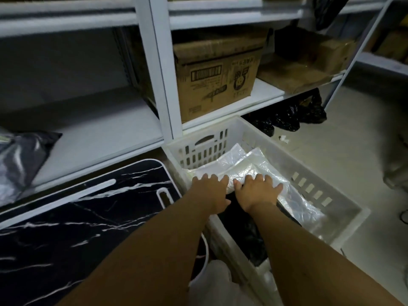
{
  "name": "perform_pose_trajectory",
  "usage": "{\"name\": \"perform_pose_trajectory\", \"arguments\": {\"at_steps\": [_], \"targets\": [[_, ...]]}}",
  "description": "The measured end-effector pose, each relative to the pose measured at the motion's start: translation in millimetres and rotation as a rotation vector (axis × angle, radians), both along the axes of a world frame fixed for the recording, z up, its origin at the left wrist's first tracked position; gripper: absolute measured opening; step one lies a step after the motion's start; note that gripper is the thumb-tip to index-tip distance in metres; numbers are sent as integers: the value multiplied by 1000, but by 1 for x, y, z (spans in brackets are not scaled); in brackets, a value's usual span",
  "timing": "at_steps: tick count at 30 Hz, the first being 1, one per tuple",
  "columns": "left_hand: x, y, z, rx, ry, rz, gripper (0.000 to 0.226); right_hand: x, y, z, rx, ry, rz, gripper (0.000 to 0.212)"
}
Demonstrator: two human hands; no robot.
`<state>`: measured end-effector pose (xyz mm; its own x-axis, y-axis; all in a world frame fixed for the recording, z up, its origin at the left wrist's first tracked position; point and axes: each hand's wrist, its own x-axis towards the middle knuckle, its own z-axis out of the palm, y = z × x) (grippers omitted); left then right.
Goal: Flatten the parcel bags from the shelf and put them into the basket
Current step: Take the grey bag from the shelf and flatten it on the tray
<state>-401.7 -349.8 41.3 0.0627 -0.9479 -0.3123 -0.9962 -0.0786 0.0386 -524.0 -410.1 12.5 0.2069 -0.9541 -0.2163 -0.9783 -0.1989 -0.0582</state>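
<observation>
**Both hands flat on a clear parcel bag in the basket**

Left hand [209, 191] and right hand [257, 191] reach into the white plastic basket [344, 208], side by side, palms down. Fingers of both are straight and spread, pressing on the top clear parcel bag [247, 168]; neither hand curls round anything. Left fingertips lie on the bag's near-left edge, right fingers on its middle.

Clear parcel bag: crinkled, glossy, with something white inside. It lies in the far half of the basket, tilted up toward the far wall. More clear bags sit under and beside it, one running off to the right along the basket's floor [300, 208]. A black bag [247, 235] lies in the near part of the basket, partly hidden by the forearms.

Basket: slotted walls, a handle cut-out in the far end, standing on the pale floor [344, 140] just beside the white metal shelf [92, 133].

Shelf, lower left level: one grey parcel bag [19, 160] at the frame's left edge, puffed and wrinkled. Right bay: a printed cardboard box [216, 78] and, farther right, flattened cardboard. Black plastic bags [291, 115] lie under the right bay on the floor.

Left of the basket: a black marble-patterned board [66, 228] with a white rim and a handle slot, its edge close to the basket wall. Picture is blurred toward the top.
</observation>
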Motion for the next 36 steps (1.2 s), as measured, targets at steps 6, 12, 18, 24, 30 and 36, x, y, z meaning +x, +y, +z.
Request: {"name": "perform_pose_trajectory", "arguments": {"at_steps": [6,12,18,24,30,36], "targets": [[26,51,45,-77,29,78,65,38,32,58,10,-6,127,60],[63,110,88,-107,67,189,31,100,76,93,85,-46,399,40],[127,176,105,-95,-6,324,26,167,121,108,96,162,621,30],[219,242,88,-84,19,560,24,250,177,99,49,90,742,32],[295,278,55,-147,82,754,33,325,217,77,39,-27,864,30],[351,289,21,-310,210,930,30,389,240,44,-2,-156,883,34]]}}
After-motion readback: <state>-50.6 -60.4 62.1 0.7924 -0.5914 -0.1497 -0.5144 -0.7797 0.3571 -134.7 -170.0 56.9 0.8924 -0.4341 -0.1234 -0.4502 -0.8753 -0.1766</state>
